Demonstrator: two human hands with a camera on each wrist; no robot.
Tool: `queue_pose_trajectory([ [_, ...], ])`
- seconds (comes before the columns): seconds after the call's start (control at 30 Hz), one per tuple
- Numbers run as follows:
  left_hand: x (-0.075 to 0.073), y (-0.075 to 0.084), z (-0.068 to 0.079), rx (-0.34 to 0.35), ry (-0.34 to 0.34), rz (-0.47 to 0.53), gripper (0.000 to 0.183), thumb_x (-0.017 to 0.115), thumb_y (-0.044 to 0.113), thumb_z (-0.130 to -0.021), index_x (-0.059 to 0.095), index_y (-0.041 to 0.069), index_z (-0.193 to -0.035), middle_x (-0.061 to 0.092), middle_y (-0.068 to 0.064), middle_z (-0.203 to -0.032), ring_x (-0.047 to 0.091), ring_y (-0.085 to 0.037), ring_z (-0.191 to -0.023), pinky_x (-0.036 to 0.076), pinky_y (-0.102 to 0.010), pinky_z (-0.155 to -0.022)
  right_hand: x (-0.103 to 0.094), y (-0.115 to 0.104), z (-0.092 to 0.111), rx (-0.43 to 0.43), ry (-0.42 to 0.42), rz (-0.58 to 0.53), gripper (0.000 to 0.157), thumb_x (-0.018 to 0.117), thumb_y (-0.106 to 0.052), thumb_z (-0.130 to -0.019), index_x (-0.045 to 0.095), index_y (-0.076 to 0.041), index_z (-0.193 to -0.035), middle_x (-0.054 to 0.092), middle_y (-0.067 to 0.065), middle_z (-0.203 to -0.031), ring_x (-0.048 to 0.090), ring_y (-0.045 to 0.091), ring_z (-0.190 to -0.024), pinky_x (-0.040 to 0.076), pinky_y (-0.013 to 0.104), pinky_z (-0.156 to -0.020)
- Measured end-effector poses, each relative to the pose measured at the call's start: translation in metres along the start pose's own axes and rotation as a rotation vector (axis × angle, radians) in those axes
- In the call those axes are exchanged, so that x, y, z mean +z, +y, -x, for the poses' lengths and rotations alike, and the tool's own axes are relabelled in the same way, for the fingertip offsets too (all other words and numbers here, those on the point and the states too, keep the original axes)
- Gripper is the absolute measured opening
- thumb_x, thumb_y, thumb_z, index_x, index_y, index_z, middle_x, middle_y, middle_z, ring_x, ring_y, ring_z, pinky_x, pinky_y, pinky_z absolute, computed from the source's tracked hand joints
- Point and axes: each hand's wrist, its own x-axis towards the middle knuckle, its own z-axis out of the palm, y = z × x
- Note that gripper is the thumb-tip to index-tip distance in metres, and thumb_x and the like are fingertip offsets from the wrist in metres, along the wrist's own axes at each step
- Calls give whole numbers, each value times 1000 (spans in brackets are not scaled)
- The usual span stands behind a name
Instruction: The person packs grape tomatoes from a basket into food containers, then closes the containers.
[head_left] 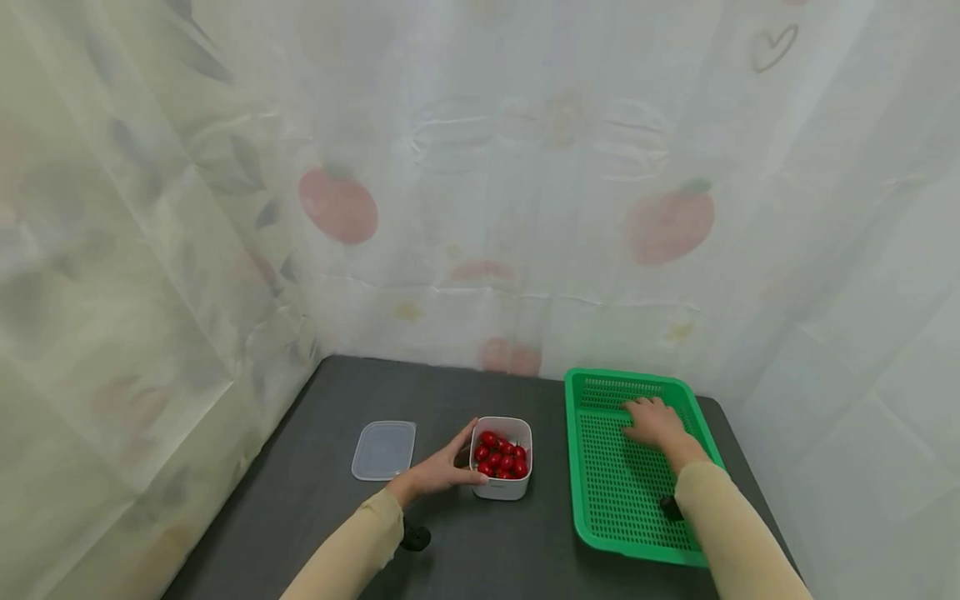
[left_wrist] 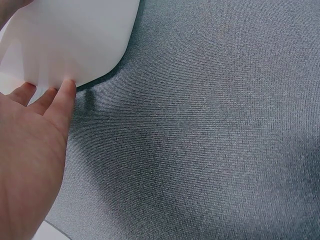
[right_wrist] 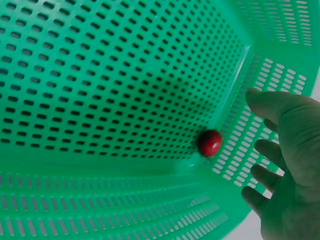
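Note:
My left hand (head_left: 438, 472) grips a square white plastic container (head_left: 501, 490) by its left side, thumb at the near edge and fingers at the far one. In the left wrist view its fingertips press against the white wall. Red cherry tomatoes (head_left: 495, 459) fill much of the container. Over the far end of a green perforated basket (head_left: 607, 540) reaches my right hand (head_left: 654, 423), fingers loosely bent with nothing between them. One cherry tomato (right_wrist: 210, 143) lies in the basket's corner, a little apart from those fingers; in the head view the tomato is hidden.
A translucent square lid (head_left: 384, 451) lies flat left of the container. The dark grey table (head_left: 465, 383) backs onto a hanging curtain (head_left: 480, 208) with fruit prints, and more sheeting hangs at both sides. Black wrist gear (head_left: 416, 537) shows below the left hand.

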Motion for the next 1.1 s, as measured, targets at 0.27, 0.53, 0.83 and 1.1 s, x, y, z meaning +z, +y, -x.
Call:
queue_pose_trajectory([
  [0.27,2,1,0,-1,-2,3,106,76,27,-94,-2,26,-166,12,-11,-170,22,-40,-152,32,-58,-115,4,10,8,80,-91,-41,64,71,-22,-96,46,8,-147,40,38,-148,32,62,-135,33,73,-103],
  [0.53,5,0,0,16,-10,-4,106,76,27,-94,-2,25,-166,12,-13,-170,23,-41,-152,31,-58,-115,12,12,12,130,-139,-91,71,69,-25,-99,38,10,-152,30,40,-154,24,63,-139,28,75,-105],
  [0.83,4,-1,2,17,-4,8,106,75,26,-94,-3,23,-166,12,-12,-170,23,-39,-152,32,-56,-116,19,11,6,161,-170,-141,74,65,-30,-101,32,11,-153,23,40,-157,18,63,-141,24,75,-108],
  [1.1,5,-1,0,15,-12,23,108,77,30,-93,-2,24,-166,12,-12,-170,22,-39,-152,32,-55,-115,23,15,6,196,-207,-178,76,61,-32,-103,27,13,-154,16,41,-158,14,66,-141,21,76,-108],
])
